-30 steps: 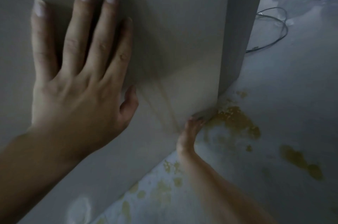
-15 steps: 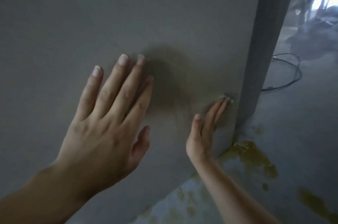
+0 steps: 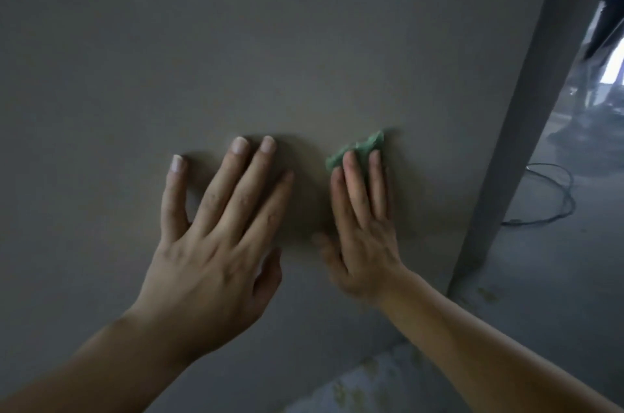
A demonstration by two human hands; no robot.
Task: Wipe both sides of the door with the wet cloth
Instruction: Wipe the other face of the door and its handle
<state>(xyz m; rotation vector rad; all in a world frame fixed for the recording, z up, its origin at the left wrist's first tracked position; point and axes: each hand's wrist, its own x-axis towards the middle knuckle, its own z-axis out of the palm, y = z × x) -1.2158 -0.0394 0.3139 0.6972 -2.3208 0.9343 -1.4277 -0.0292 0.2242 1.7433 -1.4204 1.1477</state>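
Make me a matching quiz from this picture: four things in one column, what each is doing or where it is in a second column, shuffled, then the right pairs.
Column one
1. left hand
2. right hand
3. green cloth
4. cable

Column two
A. lies looped on the floor, past the edge of the door
B. held against the door under fingertips
C. flat on the bare door, fingers spread, holding nothing
D. presses the green cloth to the door with straight fingers

Pairs: 1-C, 2-D, 3-B, 4-A
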